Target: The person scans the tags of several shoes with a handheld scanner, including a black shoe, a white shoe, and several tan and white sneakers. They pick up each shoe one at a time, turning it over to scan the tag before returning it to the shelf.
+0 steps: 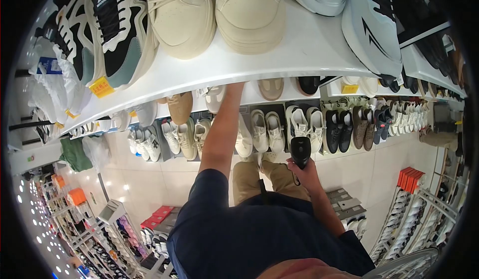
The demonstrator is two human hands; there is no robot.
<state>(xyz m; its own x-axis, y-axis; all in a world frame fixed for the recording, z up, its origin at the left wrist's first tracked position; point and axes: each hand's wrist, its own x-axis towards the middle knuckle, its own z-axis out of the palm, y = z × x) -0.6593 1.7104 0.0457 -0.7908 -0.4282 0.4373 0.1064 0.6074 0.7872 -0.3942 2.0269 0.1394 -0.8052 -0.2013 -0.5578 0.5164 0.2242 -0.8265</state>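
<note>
In my right hand [306, 173] is a black handheld barcode scanner [301, 152], fingers wrapped round its handle. It is held in front of the lower row of shoes, near a pair of white sneakers [314, 125]. My left forearm [224, 122] reaches forward under the white upper shelf [319, 54]; the shelf edge hides the hand and whatever it may touch. Close to that wrist, on the level below, are a grey-beige shoe [215, 99] and a tan shoe [179, 107]. Above the arm, cream sneakers [250, 17] stand on the upper shelf.
Black-and-white sneakers [117, 34] with a yellow price tag [102, 86] and a pale blue-white running shoe [371, 32] also stand on the upper shelf. Black shoes [338, 129] line the lower row. Behind me are shoe boxes [344, 202], an orange-red stack [410, 179] and display racks.
</note>
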